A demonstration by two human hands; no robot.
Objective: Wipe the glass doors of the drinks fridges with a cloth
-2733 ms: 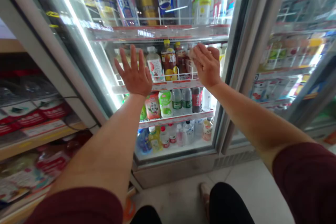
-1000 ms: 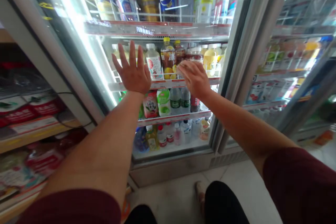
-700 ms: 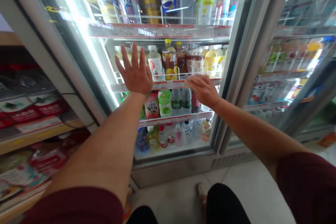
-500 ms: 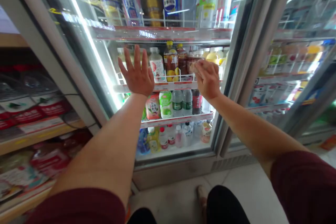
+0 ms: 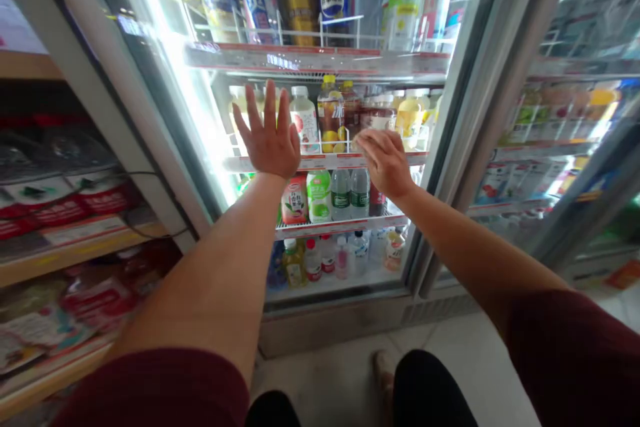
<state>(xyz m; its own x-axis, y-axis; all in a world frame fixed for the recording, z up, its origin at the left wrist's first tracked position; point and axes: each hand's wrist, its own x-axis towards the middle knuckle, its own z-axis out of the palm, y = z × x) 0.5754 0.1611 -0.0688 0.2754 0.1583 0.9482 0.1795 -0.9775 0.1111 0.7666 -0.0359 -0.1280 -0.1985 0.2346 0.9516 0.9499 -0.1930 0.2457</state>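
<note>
My left hand [image 5: 273,140] has its fingers spread, palm toward the glass door [image 5: 240,203] of a lit drinks fridge, and seems to rest flat on it. To its right, my right hand [image 5: 385,160] is closed, fingers pressed together and bent toward the glass. Something pale may show at its fingertips, but blur hides what it is. Behind the glass, between the hands, stand a white-capped bottle [image 5: 303,117] and a yellow-capped tea bottle [image 5: 330,113]. Below the right hand are clear water bottles [image 5: 360,193] with green labels.
A metal door frame [image 5: 463,127] runs along the right, with another fridge door beyond it. Wooden shelves [image 5: 85,257] with packaged goods stand at left, a dark cable hanging by them. Below are the fridge base [image 5: 340,323] and tiled floor [image 5: 320,373].
My right hand has moved down and slightly left across the glass. My left hand keeps its spread pose, while the whole view has shifted a little.
</note>
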